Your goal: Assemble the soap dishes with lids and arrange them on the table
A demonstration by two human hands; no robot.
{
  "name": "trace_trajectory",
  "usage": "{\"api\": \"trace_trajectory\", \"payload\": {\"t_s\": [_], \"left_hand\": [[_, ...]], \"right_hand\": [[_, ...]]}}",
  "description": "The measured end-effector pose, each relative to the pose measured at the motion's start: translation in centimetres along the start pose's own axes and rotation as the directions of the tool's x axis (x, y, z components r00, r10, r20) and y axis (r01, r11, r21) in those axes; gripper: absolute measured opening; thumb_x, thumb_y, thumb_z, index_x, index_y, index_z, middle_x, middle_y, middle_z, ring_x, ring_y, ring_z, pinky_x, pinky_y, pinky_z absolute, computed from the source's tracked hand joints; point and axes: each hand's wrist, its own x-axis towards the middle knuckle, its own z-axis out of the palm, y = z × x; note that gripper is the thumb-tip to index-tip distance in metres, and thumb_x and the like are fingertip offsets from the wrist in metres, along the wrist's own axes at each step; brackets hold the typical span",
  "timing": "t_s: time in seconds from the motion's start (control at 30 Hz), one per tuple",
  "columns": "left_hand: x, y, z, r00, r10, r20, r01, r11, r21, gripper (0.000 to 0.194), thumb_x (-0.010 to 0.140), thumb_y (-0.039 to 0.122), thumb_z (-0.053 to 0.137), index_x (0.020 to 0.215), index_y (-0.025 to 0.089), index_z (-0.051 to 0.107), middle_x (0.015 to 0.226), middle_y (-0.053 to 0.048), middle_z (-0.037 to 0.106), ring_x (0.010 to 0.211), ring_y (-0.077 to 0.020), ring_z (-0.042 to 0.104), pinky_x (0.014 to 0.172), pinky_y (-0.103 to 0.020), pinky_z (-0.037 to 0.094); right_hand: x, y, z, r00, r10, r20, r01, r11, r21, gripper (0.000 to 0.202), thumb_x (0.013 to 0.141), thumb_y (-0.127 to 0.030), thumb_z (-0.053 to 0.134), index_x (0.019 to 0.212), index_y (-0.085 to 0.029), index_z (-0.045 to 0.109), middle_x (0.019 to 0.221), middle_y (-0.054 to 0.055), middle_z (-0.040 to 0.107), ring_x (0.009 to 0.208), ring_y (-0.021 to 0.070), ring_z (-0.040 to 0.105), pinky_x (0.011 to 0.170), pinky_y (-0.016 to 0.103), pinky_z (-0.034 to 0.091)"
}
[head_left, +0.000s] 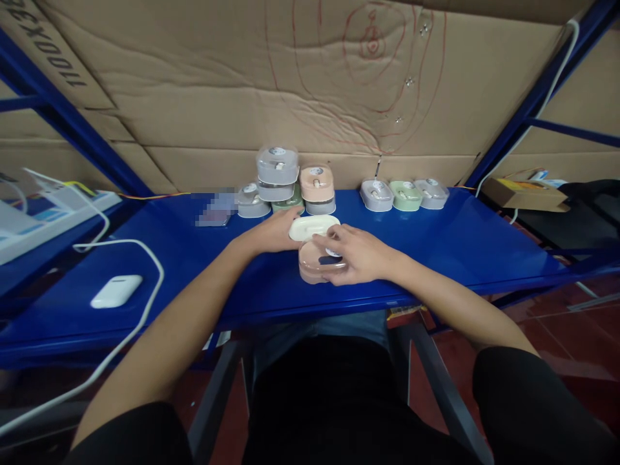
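Near the front of the blue table, my left hand (pixel 277 232) grips a white oval dish-like piece (pixel 306 227) by its left end. Its fingers are partly hidden by the piece. Just below the white piece sits a pinkish box with a clear lid (pixel 310 274). My right hand (pixel 363 255) is closed over the right side of this box. Some of the right fingertips reach up to the white piece's lower right edge. A dark shape and a round label show through the clear lid.
Behind my hands, lidded boxes are stacked, with a grey one (pixel 278 169) and a peach one (pixel 317 184) on top. Three more boxes, including a green one (pixel 405 196), stand right. A white earbud case (pixel 116 292), a white cable (pixel 157 271) and a power strip (pixel 58 216) lie left.
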Motion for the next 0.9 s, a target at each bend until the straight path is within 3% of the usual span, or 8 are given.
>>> {"api": "trace_trajectory", "payload": {"t_s": [0.23,0.37,0.5,0.67,0.77,0.9], "left_hand": [[0.0,0.2,0.0,1.0,0.013,-0.007,-0.014,0.999,-0.038,0.094,0.075,0.061,0.096,0.155,0.022,0.065,0.144,-0.022,0.081,0.133,-0.0511,0.077,0.11,-0.067,0.063],[0.0,0.3,-0.1,1.0,0.027,-0.009,-0.027,0.997,-0.067,0.093,0.075,0.06,0.097,0.155,0.023,0.066,0.137,-0.018,0.083,0.131,-0.0489,0.078,0.111,-0.065,0.063],[0.0,0.4,0.0,1.0,-0.002,-0.003,0.002,0.996,-0.087,0.104,0.072,0.058,0.099,0.162,0.02,0.061,0.144,-0.022,0.08,0.138,-0.0526,0.076,0.116,-0.07,0.061],[0.0,1.5,1.4,0.998,0.058,-0.016,-0.06,0.975,-0.216,0.123,0.066,0.06,0.106,0.171,0.023,0.053,0.162,-0.021,0.073,0.153,-0.0543,0.067,0.13,-0.071,0.053],[0.0,2.6,2.8,0.994,0.108,-0.02,-0.109,0.953,-0.283,0.129,0.069,0.064,0.107,0.175,0.023,0.046,0.173,-0.023,0.064,0.159,-0.0529,0.063,0.132,-0.07,0.052],[0.1,3.4,4.0,0.997,0.082,-0.007,-0.08,0.955,-0.285,0.138,0.067,0.064,0.106,0.18,0.021,0.039,0.181,-0.027,0.055,0.164,-0.0538,0.058,0.134,-0.069,0.051]], "right_hand": [[0.0,-1.2,-0.4,0.998,-0.031,0.064,0.04,0.987,-0.158,0.087,0.106,-0.06,0.076,0.174,-0.009,0.058,0.139,0.029,0.071,0.114,0.0426,0.071,0.102,0.06,0.061],[-0.5,-0.3,-0.5,0.997,-0.054,0.057,0.055,0.998,-0.022,0.095,0.098,-0.062,0.088,0.176,-0.018,0.057,0.141,0.024,0.071,0.12,0.0419,0.071,0.106,0.062,0.062],[-1.1,1.4,-1.0,0.996,-0.088,0.001,0.086,0.975,0.203,0.101,0.096,-0.064,0.092,0.18,-0.025,0.053,0.154,0.021,0.068,0.136,0.041,0.069,0.118,0.061,0.06],[-1.2,3.6,-1.6,0.977,0.055,-0.208,-0.005,0.973,0.233,0.105,0.098,-0.076,0.086,0.182,-0.026,0.048,0.151,0.019,0.067,0.139,0.0416,0.066,0.122,0.062,0.058],[-1.2,4.7,-1.1,0.98,0.116,-0.159,-0.091,0.983,0.159,0.104,0.094,-0.074,0.088,0.179,-0.026,0.052,0.147,0.018,0.066,0.135,0.042,0.066,0.118,0.061,0.059],[-1.1,5.1,0.1,0.985,0.161,-0.061,-0.156,0.984,0.082,0.108,0.089,-0.073,0.092,0.176,-0.021,0.055,0.148,0.021,0.065,0.129,0.0426,0.066,0.112,0.059,0.061]]}}
